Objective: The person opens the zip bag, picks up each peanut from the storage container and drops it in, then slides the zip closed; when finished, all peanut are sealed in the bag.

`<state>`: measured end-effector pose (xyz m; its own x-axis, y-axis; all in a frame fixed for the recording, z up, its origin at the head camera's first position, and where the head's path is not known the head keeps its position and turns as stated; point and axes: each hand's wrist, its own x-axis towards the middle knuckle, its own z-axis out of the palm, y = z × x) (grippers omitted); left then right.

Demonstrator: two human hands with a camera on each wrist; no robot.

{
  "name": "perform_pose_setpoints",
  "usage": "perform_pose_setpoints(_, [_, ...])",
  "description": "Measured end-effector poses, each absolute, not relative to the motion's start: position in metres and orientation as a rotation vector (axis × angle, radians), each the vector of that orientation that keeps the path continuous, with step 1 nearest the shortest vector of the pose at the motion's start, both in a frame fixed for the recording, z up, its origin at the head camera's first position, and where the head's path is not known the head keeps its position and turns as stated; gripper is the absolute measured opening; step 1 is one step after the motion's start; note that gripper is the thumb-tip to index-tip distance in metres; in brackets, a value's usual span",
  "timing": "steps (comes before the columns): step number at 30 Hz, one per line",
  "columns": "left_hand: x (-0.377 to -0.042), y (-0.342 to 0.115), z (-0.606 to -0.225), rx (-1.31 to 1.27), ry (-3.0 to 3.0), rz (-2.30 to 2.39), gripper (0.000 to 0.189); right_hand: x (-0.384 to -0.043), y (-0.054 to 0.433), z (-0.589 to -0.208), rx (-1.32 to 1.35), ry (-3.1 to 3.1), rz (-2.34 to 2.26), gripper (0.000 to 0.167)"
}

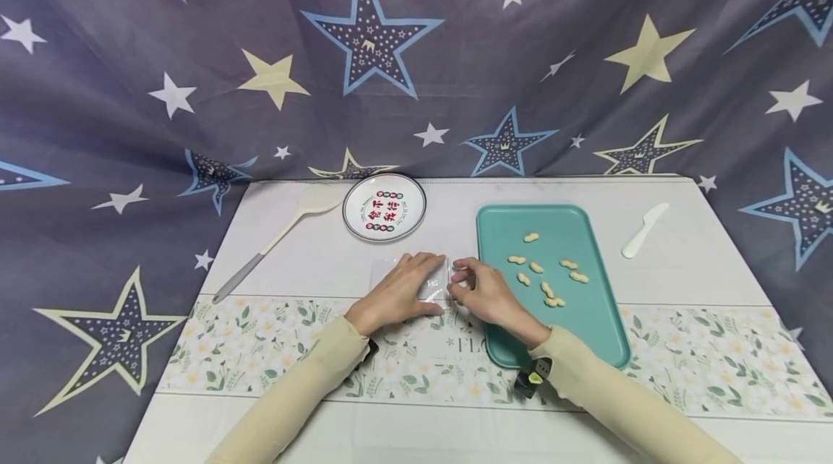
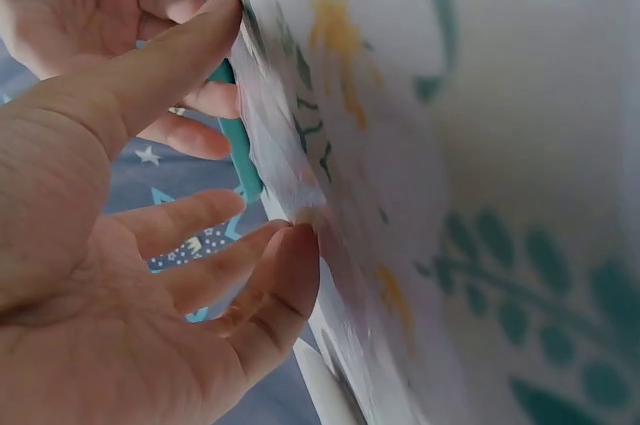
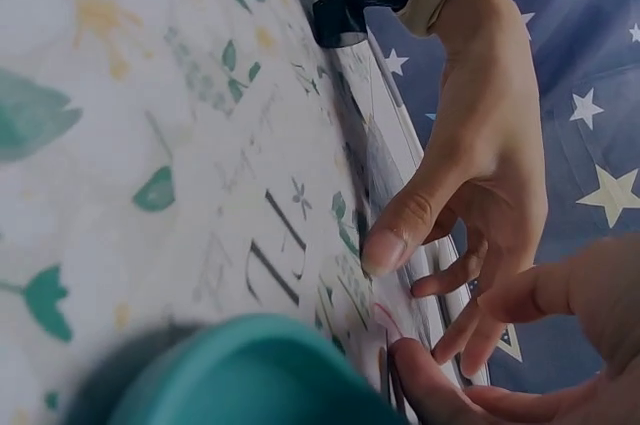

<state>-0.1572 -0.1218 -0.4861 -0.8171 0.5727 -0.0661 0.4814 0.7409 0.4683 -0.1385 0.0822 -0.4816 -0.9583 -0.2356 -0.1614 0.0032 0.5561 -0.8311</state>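
Note:
A clear plastic bag or sheet (image 1: 432, 282) lies flat on the table between the two hands. My left hand (image 1: 400, 289) rests over its left part, thumb and fingers spread and fingertips touching it. At the right edge of the plastic is my right hand (image 1: 484, 293), its fingers bent but apart. One right fingertip (image 3: 415, 370) touches near that edge in the right wrist view, while another finger stays raised. In the left wrist view, the left fingertips (image 2: 300, 235) press the shiny film.
Right of the hands, a teal tray (image 1: 582, 334) carries several peanuts (image 1: 536, 267). A printed plate (image 1: 416, 222) stands behind the hands. A long-handled spoon (image 1: 280, 241) lies at left, a white plastic knife (image 1: 644, 231) at right. A star-patterned curtain (image 1: 481, 88) hangs behind the table.

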Motion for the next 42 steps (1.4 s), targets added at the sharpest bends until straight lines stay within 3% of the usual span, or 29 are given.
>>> perform_pose_setpoints(9, [-0.158,-0.119,-0.486,0.825,2.733,0.655,0.098,-0.142,0.077,-0.487,-0.127,2.474,-1.437,0.048])
perform_pose_setpoints(36, [-0.161,-0.116,-0.484,0.768,2.742,0.660,0.111,-0.150,0.072,-0.489,-0.084,2.391,-1.500,0.015])
perform_pose_setpoints(42, [-0.158,-0.116,-0.485,0.756,2.766,0.662,0.109,-0.150,0.071,-0.489,-0.073,2.394,-1.504,0.015])
